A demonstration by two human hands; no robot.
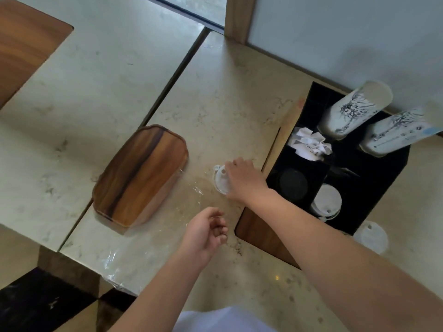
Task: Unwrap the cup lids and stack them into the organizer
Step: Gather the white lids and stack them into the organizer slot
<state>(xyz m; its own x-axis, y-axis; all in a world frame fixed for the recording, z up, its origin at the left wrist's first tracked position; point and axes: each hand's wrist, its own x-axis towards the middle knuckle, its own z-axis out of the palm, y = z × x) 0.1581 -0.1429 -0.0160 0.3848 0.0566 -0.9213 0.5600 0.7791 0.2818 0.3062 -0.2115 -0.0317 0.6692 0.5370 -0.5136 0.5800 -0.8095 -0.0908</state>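
A white lid (220, 179) is gripped by the right hand (242, 178); the left hand (206, 232), fingers loosely curled, holds nothing. Best lifted level toward the organizer (383, 185) on the right.

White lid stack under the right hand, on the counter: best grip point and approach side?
Judging by its pose, grip the white lid stack by its round rim, fingers on opposite edges, coming from above. It lies flat on the counter, with the right hand already over its right side, so the left rim is the free edge.
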